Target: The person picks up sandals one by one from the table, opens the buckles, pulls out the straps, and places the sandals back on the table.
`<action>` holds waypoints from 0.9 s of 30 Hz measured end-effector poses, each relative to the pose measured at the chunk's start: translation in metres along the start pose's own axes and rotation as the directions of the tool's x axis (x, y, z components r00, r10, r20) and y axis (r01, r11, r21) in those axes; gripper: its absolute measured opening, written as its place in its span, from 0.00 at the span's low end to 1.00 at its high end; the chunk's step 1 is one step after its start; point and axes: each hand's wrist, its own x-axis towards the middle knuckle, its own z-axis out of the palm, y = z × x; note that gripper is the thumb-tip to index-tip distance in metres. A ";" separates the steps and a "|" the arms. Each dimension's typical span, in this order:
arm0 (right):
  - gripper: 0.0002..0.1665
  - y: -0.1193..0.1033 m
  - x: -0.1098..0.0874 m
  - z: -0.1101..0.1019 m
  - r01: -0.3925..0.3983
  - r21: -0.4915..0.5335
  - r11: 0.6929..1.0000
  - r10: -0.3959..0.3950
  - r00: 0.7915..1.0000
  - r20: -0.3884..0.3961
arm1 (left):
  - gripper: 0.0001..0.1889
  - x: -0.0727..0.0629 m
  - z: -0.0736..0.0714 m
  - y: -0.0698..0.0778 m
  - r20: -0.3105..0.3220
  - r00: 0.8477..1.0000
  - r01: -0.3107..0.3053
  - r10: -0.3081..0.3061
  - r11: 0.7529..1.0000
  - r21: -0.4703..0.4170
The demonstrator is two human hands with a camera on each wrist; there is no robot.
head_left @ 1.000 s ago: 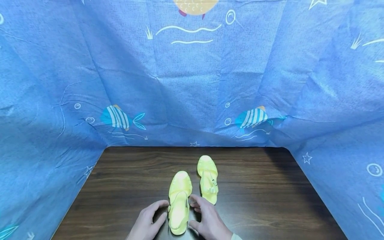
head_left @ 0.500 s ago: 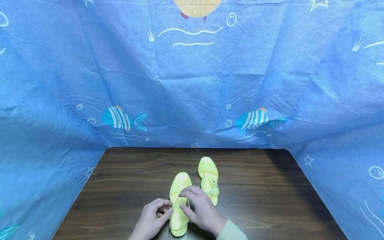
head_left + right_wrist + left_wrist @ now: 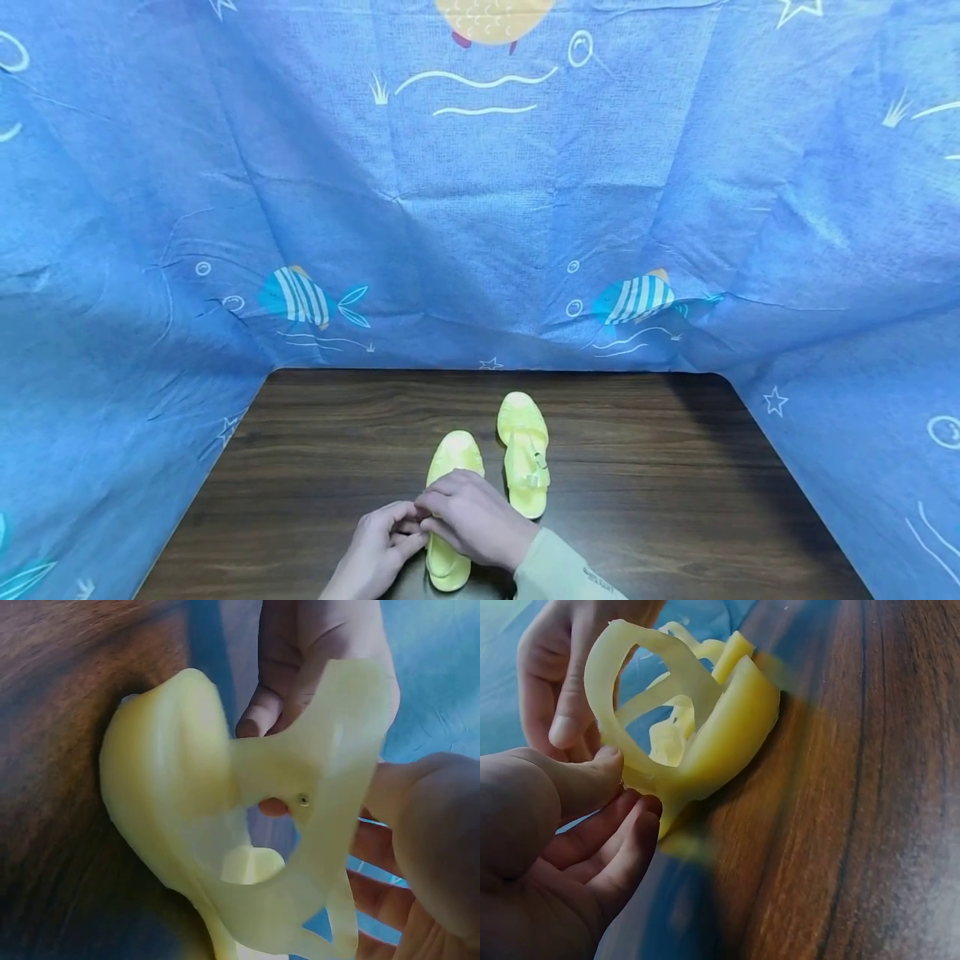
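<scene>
A yellow jelly sandal (image 3: 457, 450) lies toe-away at the table's near side. On its left side my left hand (image 3: 375, 546) pinches the ankle strap between thumb and fingers, low beside the upper. My right hand (image 3: 476, 517) reaches across the sandal from the right, its fingers on the strap right beside the left fingertips. It covers the middle of the sandal in the head view. The strap (image 3: 349, 735) arches over the heel opening in the right wrist view, with a small metal stud showing. Strap end and buckle are hidden among the fingers.
A second yellow sandal (image 3: 522, 467) stands just right and farther back, its strap lying over the insole beside a small buckle. The dark wood table (image 3: 315, 450) is enclosed by a blue fish-print cloth (image 3: 480, 233) at back and sides.
My right hand has moved from the sandal's right side over its top to the left, meeting my left hand. My left hand has stayed nearly in place, its fingers closing at the strap.
</scene>
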 end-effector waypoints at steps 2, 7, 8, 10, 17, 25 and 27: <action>0.07 0.000 0.000 0.000 -0.010 -0.022 1.000 0.010 1.000 0.029 | 0.08 0.000 -0.001 -0.001 0.020 0.999 0.029 -0.029 0.999 -0.014; 0.05 0.001 0.002 0.000 -0.047 -0.023 0.999 0.049 0.994 0.098 | 0.12 0.000 -0.002 -0.003 0.049 0.996 0.080 -0.077 0.996 -0.051; 0.04 0.002 0.002 0.000 -0.052 -0.019 0.998 0.054 0.993 0.105 | 0.12 0.000 -0.003 -0.003 0.052 0.995 0.093 -0.090 0.994 -0.060; 0.05 0.003 0.001 0.000 -0.058 -0.007 0.998 0.058 0.992 0.115 | 0.13 -0.001 -0.003 -0.003 0.055 0.992 0.120 -0.116 0.990 -0.076; 0.05 0.004 0.000 -0.001 -0.061 -0.013 0.998 0.062 0.988 0.139 | 0.11 -0.006 -0.001 -0.005 0.024 0.995 0.099 -0.097 0.991 -0.094; 0.13 0.004 0.001 -0.004 -0.087 -0.046 0.995 0.094 0.977 0.190 | 0.09 -0.006 0.005 -0.006 -0.070 0.994 0.078 -0.083 0.994 -0.077; 0.14 0.005 0.001 -0.004 -0.094 -0.031 0.995 0.098 0.975 0.201 | 0.09 -0.006 0.005 -0.006 -0.081 0.994 0.065 -0.072 0.994 -0.082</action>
